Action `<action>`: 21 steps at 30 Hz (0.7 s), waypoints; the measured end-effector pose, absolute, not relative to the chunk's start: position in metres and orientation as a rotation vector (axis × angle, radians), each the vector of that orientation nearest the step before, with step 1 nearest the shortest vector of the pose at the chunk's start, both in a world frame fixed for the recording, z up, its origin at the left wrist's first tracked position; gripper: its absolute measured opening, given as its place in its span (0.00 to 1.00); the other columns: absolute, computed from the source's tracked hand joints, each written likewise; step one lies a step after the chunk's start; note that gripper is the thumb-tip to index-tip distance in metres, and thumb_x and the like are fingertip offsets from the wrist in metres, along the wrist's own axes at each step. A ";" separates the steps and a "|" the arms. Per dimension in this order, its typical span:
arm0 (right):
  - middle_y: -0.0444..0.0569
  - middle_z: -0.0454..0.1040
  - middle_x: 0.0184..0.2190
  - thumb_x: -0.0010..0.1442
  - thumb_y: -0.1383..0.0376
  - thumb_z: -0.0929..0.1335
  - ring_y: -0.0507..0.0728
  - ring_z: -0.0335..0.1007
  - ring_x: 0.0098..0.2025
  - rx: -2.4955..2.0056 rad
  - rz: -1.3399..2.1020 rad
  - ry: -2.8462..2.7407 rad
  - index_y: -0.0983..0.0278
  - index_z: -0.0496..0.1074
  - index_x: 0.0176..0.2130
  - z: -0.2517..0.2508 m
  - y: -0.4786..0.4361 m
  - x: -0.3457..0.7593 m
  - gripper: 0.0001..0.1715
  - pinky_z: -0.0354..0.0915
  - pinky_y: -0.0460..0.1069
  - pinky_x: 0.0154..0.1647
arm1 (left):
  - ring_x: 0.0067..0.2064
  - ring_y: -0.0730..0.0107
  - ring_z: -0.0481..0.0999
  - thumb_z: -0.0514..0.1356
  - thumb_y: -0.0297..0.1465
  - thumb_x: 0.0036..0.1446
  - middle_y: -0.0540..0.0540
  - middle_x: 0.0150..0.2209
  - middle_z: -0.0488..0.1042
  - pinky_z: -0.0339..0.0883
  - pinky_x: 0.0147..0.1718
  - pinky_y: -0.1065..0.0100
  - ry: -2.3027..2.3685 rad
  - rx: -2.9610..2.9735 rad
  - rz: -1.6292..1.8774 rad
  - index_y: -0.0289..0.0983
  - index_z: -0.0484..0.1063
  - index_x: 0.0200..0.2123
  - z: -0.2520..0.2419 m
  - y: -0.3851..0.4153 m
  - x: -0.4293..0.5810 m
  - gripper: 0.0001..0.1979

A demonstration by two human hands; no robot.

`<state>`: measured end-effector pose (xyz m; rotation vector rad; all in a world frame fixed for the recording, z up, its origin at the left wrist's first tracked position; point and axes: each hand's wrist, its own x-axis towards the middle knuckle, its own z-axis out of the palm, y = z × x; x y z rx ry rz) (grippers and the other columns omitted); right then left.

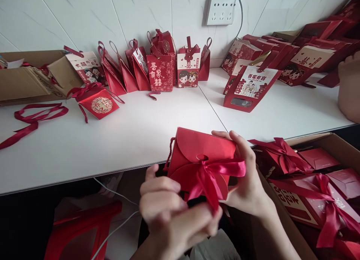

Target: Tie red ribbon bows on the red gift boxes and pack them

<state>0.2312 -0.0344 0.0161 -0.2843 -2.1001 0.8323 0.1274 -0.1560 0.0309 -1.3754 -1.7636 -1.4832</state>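
While the left hand (171,215) sits nearest at 6 o'clock, its grip is closed on a tail of the ribbon bow (210,175), pinched between thumb and fingers. Just above it, the red gift box (202,147) is held in the air over the desk's front edge, flap side facing up, with the bow tied across its front. The right hand (247,177) holds the box from 3 o'clock, its grip closed round the right side, the thumb on the top edge.

At 4 o'clock an open carton (309,140) holds more red boxes tied with bows. At 8 o'clock, under the desk, stands a red stool (84,226).

The white desk (126,136) runs across the middle. On it at 10 o'clock lie a loose ribbon (30,119) and a flat red bag (98,104). At 12 o'clock a row of red bags (160,70) stands against the wall; at 2 o'clock a tipped bag (250,89) lies on its side. Furthest off, a wall socket (221,9) sits at 1 o'clock.
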 end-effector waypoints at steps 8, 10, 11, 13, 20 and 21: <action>0.47 0.56 0.63 0.39 0.62 0.79 0.64 0.52 0.65 -0.709 0.901 -1.688 0.50 0.53 0.64 0.003 -0.010 0.268 0.59 0.53 0.62 0.64 | 0.34 0.67 0.74 0.59 0.28 0.58 0.49 0.31 0.72 0.64 0.44 0.58 -2.116 -1.366 -1.294 0.38 0.69 0.31 0.013 -0.097 0.061 0.02; 0.48 0.61 0.60 0.43 0.57 0.77 0.65 0.56 0.63 -0.845 1.112 -1.252 0.52 0.61 0.59 0.004 -0.006 0.274 0.47 0.56 0.64 0.62 | 0.41 0.61 0.77 0.57 0.31 0.59 0.45 0.37 0.76 0.62 0.49 0.54 -2.061 -1.643 -1.168 0.37 0.70 0.37 -0.003 -0.079 0.062 0.04; 0.49 0.66 0.57 0.45 0.55 0.76 0.65 0.61 0.60 -0.863 1.270 -1.039 0.54 0.65 0.56 0.006 -0.003 0.276 0.41 0.60 0.64 0.59 | 0.49 0.57 0.75 0.58 0.33 0.58 0.41 0.43 0.75 0.62 0.51 0.54 -2.003 -1.803 -1.080 0.37 0.70 0.42 -0.013 -0.071 0.064 0.09; 0.51 0.73 0.50 0.49 0.49 0.72 0.65 0.67 0.55 -0.823 1.606 -0.696 0.58 0.70 0.49 0.014 0.000 0.279 0.30 0.66 0.64 0.54 | 0.62 0.47 0.63 0.61 0.39 0.54 0.34 0.57 0.67 0.60 0.55 0.50 -1.917 -2.030 -0.847 0.35 0.65 0.54 -0.033 -0.058 0.070 0.26; 0.47 0.74 0.50 0.62 0.48 0.62 0.58 0.69 0.53 -0.552 2.188 -0.283 0.58 0.72 0.47 0.022 -0.001 0.281 0.22 0.71 0.53 0.49 | 0.63 0.45 0.61 0.52 0.24 0.55 0.37 0.63 0.61 0.60 0.57 0.47 -1.806 -2.067 -0.398 0.37 0.58 0.63 -0.071 -0.049 0.067 0.30; 0.47 0.74 0.51 0.62 0.48 0.62 0.58 0.70 0.52 -0.539 2.200 -0.305 0.58 0.72 0.47 0.020 -0.001 0.282 0.22 0.71 0.53 0.49 | 0.63 0.46 0.61 0.50 0.24 0.56 0.37 0.63 0.61 0.61 0.57 0.47 -1.803 -2.066 -0.396 0.38 0.58 0.63 -0.071 -0.049 0.066 0.29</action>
